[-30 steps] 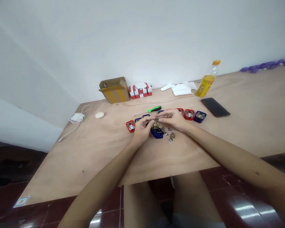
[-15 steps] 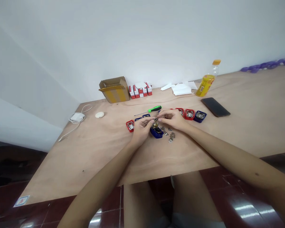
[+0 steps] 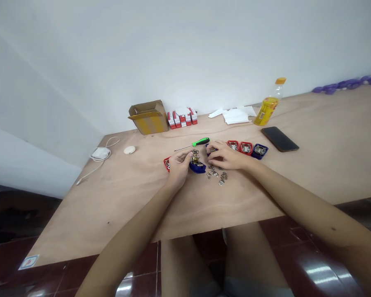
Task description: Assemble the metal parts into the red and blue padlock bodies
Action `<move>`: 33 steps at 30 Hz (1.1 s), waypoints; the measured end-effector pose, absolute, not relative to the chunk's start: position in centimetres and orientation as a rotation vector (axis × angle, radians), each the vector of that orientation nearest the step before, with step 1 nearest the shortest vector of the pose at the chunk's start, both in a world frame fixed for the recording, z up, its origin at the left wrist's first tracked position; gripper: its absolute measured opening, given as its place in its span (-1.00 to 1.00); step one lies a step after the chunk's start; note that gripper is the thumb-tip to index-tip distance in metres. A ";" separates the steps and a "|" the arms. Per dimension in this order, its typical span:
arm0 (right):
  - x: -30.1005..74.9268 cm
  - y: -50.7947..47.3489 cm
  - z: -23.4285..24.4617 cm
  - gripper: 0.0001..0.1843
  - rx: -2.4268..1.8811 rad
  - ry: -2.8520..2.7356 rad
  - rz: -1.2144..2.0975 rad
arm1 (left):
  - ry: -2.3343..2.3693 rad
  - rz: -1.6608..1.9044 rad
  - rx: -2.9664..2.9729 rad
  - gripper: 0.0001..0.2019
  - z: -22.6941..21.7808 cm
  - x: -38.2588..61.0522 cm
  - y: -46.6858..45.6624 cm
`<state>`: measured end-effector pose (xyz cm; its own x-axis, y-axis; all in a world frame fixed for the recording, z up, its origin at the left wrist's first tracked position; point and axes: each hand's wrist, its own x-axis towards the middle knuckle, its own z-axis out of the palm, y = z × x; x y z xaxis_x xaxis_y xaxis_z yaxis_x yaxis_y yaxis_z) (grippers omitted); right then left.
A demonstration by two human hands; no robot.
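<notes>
My left hand (image 3: 179, 166) grips a small blue plastic case (image 3: 198, 167) between thumb and fingers. Silvery and brass-coloured metal parts (image 3: 195, 158) show in its upward-facing side. To the right of it, my right hand (image 3: 224, 156) is low over the table with bent fingers, thumb and forefinger apart. Its fingertips are close to a pile of small metal pieces (image 3: 212, 167), and nothing can be seen in them. More loose metal pieces (image 3: 223, 178) lie nearer to me. A red case (image 3: 167, 163) is partly hidden behind my left hand.
Red cases (image 3: 246, 148) and a blue case (image 3: 260, 151) with metal fittings stand in a row at right. Behind my hands lies a green-and-black screwdriver (image 3: 200, 141). Farther back are a cardboard box (image 3: 150, 123), red-and-white boxes (image 3: 182, 120), papers (image 3: 236, 115), a bottle (image 3: 267, 110) and a phone (image 3: 280, 139).
My right hand has moved away from the held blue case, slightly right and down toward the loose metal pieces. My left hand has shifted the case a little left and up.
</notes>
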<state>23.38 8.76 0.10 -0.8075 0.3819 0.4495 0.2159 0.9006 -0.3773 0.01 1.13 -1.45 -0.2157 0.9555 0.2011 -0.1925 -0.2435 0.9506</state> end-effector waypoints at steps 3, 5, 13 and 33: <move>24.0 8.8 0.4 -0.79 -0.432 -2.591 0.430 | 1.071 1.612 1.079 -0.56 -1.5 -0.1 1.2; 24.2 8.8 0.5 -0.72 -0.418 -2.608 0.444 | 1.079 1.615 1.074 -0.56 -1.5 0.0 1.1; 23.4 8.3 -0.1 -0.59 -0.545 -2.692 0.348 | 1.084 1.604 1.073 -0.58 -1.6 0.0 1.1; 23.0 8.2 -0.2 -0.69 -0.537 -2.655 0.360 | 1.113 1.591 1.093 -0.63 -1.3 0.2 0.9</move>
<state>22.99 8.19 -0.15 -0.8434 0.4188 0.3365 0.3141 0.8926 -0.3235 0.19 0.87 -1.26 -0.2233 0.9601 0.1686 -0.1706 -0.2088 0.9630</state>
